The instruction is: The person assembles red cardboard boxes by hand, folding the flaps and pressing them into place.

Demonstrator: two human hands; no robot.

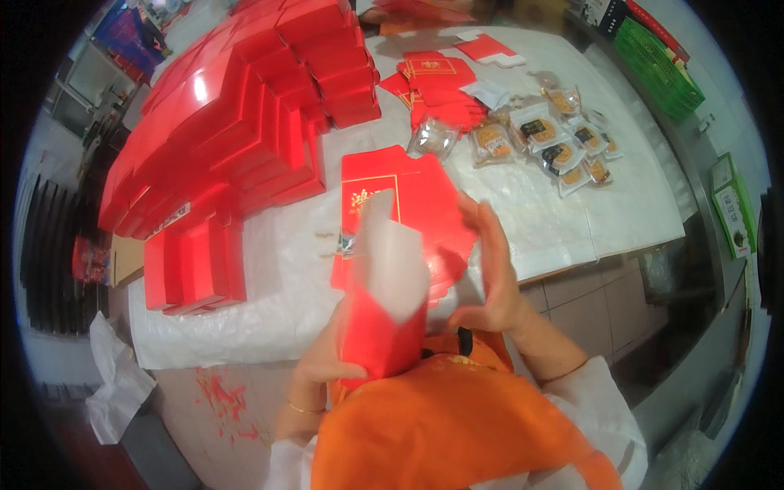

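Note:
My left hand (325, 353) grips the lower part of a half-folded red paper box (377, 333) close to my orange apron. White inner flaps stand up at its top, blurred by motion. My right hand (496, 282) is raised just right of that box, fingers stretched and thumb apart, holding nothing. Behind both hands a flat red box blank (433, 196) with gold print lies on the white-covered table (282, 322). The right fingertips are by its right edge; whether they touch it cannot be made out.
Stacked red boxes (237, 122) fill the table's left side, with open red boxes (196, 265) at the near corner. More flat red blanks (437, 77) lie at the back. Several wrapped pastries (539, 131) sit at the back right. A green crate (657, 69) stands beyond.

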